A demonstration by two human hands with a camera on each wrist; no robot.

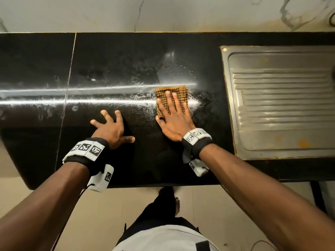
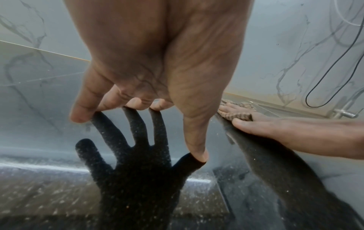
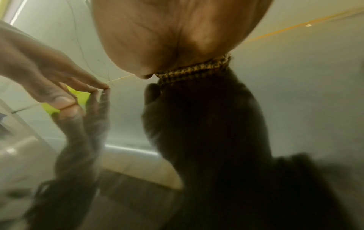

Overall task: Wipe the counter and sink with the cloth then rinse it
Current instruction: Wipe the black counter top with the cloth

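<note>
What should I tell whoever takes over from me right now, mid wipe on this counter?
Right hand: flat, fingers straight, pressing the checked cloth onto the black counter, just left of the steel sink drainboard.
Left hand: spread, fingertips propped on the counter, holding nothing.
Done: wet streaks run across the counter's middle.
Left: brown crumbs lie behind the cloth; orange spots mark the drainboard. Finish the counter, wipe the sink, then rinse the cloth.

left hand [image 1: 112, 128] | lower centre-left, fingers spreading, fingertips propping | right hand [image 1: 175, 120] | centre, lying flat, fingers pressing straight down
</note>
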